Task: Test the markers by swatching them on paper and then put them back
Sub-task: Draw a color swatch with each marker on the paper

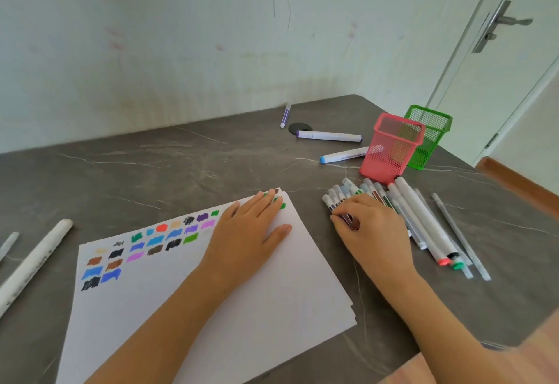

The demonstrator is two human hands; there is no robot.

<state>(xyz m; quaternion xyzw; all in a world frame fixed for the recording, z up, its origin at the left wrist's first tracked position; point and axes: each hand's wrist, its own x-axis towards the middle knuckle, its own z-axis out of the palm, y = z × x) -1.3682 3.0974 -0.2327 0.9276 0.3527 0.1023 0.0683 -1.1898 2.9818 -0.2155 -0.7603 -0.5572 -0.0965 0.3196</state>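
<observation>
Paper (242,308) by near edge of tabletop; left hand (248,232) flat on it, fingers straight. Right hand (372,229) pinches one marker (348,220) in marker pile (423,217) toward right edge. Advice: lift only that marker, pin paper flat, swatch on blank space below swatches (151,244).

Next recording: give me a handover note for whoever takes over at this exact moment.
Left hand lies flat on the paper, fingers straight.
Right hand pinches a thin marker at the marker pile beside the paper.
Pink cup and green cup look empty; three markers lie loose nearby.
Done: rows of swatches on the paper.
Left: swatch whatever is untested, then return every marker to the cups.
</observation>
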